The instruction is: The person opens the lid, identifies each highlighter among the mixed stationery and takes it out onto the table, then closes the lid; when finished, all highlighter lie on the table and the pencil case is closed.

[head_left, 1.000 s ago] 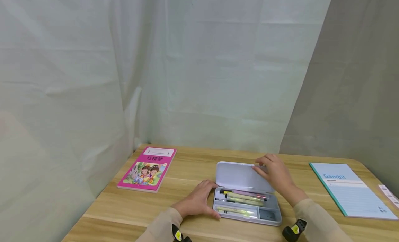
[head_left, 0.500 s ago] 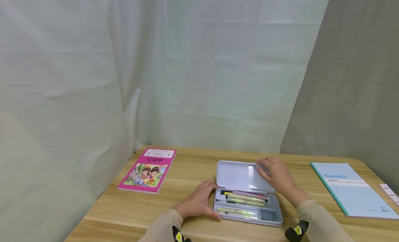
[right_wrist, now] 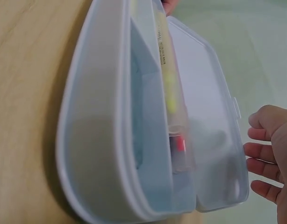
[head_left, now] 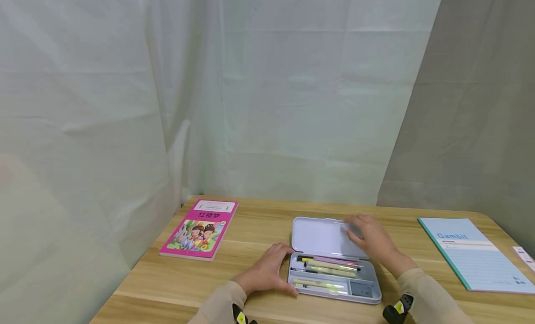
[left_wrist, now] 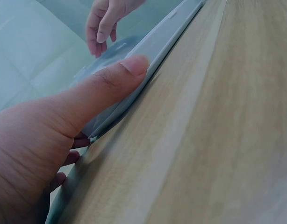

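Pencil case (head_left: 369, 272): flat on the desk (head_left: 259, 222), right of its middle and toward the person. Lid (head_left: 319, 234) open, leaned back past upright on the far side; whether its outer edge touches the desk cannot be told.

Contents: several pens (head_left: 332, 265) lie lengthwise in the long far compartment; a yellowish pen (head_left: 317, 283) lies in the near compartment. The small near-right compartment is dark inside; what it holds cannot be made out.

Left hand (head_left: 267, 270): moderately spread, holding the left end of the case, thumb against the near wall, fingers at the end and far corner.

Right hand (head_left: 371, 237): fingers loosely bent, grasping nothing, at the right part of the lid's outer edge. Contact with the lid cannot be confirmed; fingertips are touching or just beside it.

Step in hand, as judged: opening the case, with the lid part finished or nearly so. The next move would call for the right hand to clear the lid and reach a pen, the left steadying the case.

Surroundings: pink book (head_left: 195, 235) well apart, far left; pale blue notebook (head_left: 476, 256) to the right, a white strip (head_left: 524, 256) beside it; pale curtain (head_left: 292, 106) behind.
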The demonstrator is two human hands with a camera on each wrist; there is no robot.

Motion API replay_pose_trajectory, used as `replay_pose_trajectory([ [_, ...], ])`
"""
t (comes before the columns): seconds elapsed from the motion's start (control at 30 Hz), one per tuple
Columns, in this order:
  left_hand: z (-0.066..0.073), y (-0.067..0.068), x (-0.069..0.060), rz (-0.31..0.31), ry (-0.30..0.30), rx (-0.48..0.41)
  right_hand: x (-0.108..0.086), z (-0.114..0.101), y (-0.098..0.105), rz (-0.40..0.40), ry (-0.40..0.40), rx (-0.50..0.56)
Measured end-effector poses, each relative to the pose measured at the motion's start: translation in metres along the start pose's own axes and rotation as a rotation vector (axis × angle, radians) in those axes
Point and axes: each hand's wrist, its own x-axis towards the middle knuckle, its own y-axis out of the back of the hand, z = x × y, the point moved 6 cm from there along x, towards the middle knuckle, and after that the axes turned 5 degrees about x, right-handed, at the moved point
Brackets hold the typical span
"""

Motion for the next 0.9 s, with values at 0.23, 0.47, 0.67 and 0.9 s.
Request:
replay_pose_trajectory([
  [0.23, 0.001, 0.0, 0.001, 0.004, -0.001, -0.006, -0.002, 0.008, -0.01, -0.062, -0.044, 0.042],
  [0.47, 0.0, 0.0, 0.0, 0.001, 0.004, -0.011, -0.004, 0.013, -0.017, -0.095, -0.069, 0.049],
  [0.67, 0.0, 0.0, 0.0, -0.002, 0.006, -0.015, -0.004, 0.017, -0.024, -0.146, -0.089, 0.072],
  [0.9, 0.0, 0.001, -0.001, -0.002, 0.001, -0.015, -0.004, 0.02, -0.03, -0.199, -0.082, 0.109],
])
